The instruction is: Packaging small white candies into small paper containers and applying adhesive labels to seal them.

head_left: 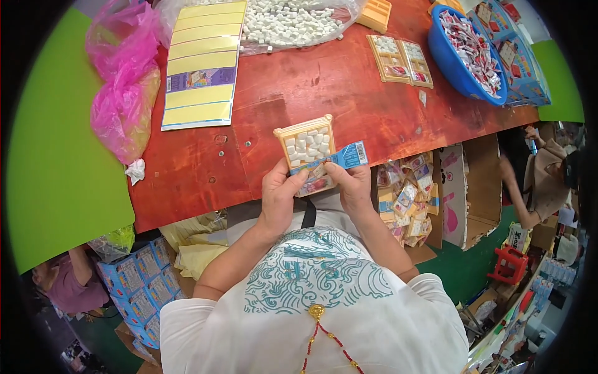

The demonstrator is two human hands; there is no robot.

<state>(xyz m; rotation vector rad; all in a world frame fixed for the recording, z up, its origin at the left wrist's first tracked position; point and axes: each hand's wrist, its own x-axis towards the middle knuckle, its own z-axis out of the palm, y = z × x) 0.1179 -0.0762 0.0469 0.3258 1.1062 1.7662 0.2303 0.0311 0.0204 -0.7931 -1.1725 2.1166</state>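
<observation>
**Both hands on a small tray of white tiles at the table edge**

Red-brown wood makes up the table point(299, 93), which runs between green flooring on either side. At its far left lies a crumpled pink plastic bag point(121, 81), with a small wad of white paper point(135, 171) just below it near the table edge. Next to the bag sits a long sheet of yellow stickers point(200, 62) with one printed strip across it. Behind that sheet, at the far edge, a clear bag of loose white tiles point(289, 22) spreads out.

Near the middle, just past the near edge of the table, the left hand point(280, 196) grips the lower left side of a small orange tray point(306, 153) filled with white tiles, thumb on top and fingers wrapped under it. The right hand point(354, 187) holds the tray's lower right side, and its fingers pinch a blue paper strip point(339, 158) that lies across the tray's face and juts out to the right. The tray is tilted up above the wood, touching only the hands.

Farther right on the table lie two more filled trays point(400, 60) side by side, then a blue bowl point(450, 62) heaped with small packets. Below the table on the right, a cardboard box point(408, 199) holds finished packs.
</observation>
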